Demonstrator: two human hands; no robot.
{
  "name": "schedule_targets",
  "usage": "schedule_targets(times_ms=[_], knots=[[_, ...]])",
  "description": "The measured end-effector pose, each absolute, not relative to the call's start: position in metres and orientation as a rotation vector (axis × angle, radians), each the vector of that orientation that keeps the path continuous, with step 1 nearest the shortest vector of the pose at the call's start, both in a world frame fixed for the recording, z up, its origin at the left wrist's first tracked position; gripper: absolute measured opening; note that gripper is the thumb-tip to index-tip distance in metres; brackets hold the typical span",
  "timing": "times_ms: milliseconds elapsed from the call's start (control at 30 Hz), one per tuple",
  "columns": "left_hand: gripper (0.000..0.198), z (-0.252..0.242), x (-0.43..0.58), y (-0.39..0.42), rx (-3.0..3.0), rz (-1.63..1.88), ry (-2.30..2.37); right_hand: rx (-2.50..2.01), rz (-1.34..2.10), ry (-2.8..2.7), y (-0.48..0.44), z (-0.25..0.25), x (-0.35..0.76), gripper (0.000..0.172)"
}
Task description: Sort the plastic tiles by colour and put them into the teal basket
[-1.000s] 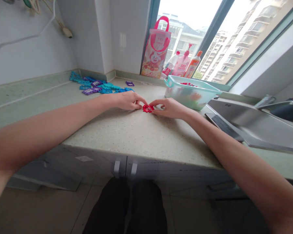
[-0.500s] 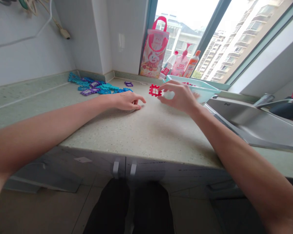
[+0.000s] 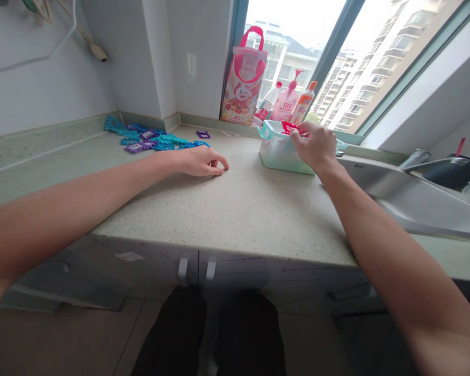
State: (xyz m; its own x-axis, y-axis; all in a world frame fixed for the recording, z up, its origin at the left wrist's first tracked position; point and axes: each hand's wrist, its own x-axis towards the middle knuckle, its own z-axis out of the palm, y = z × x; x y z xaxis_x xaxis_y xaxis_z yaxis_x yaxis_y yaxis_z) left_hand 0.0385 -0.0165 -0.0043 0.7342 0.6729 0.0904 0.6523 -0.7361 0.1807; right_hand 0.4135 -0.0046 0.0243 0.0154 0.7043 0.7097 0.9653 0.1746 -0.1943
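My right hand (image 3: pixel 316 145) is at the top of a pale green plastic tub (image 3: pixel 280 155), its fingers pinched on a red plastic building piece (image 3: pixel 288 127), a square frame with toothed edges. The piece is at the tub's opening, and my fingers partly cover it. My left hand (image 3: pixel 204 161) rests on the countertop with loosely curled fingers, thumb and forefinger slightly apart, holding nothing. Behind that hand lies a pile of blue, turquoise and purple toothed pieces (image 3: pixel 166 140). A single purple square piece (image 3: pixel 202 134) lies apart, near the back wall.
A pink-handled bag (image 3: pixel 243 89), a clear bottle (image 3: pixel 267 104), a pink pump bottle (image 3: pixel 285 103) and an orange-capped bottle (image 3: pixel 303 104) stand by the window. A steel sink (image 3: pixel 379 180) is right of the tub. The countertop's front edge (image 3: pixel 227 249) runs before me.
My right hand has carried the red piece rightward, from above the counter to the tub's opening. My left hand has stayed on the counter.
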Motion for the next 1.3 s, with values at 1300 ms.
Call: schedule_targets(times_ms=[1300], knots=[[0.051, 0.002, 0.041, -0.022, 2.784, 0.138, 1.121, -1.390, -0.461, -1.896, -0.023, 0.033, 0.393, 0.037]])
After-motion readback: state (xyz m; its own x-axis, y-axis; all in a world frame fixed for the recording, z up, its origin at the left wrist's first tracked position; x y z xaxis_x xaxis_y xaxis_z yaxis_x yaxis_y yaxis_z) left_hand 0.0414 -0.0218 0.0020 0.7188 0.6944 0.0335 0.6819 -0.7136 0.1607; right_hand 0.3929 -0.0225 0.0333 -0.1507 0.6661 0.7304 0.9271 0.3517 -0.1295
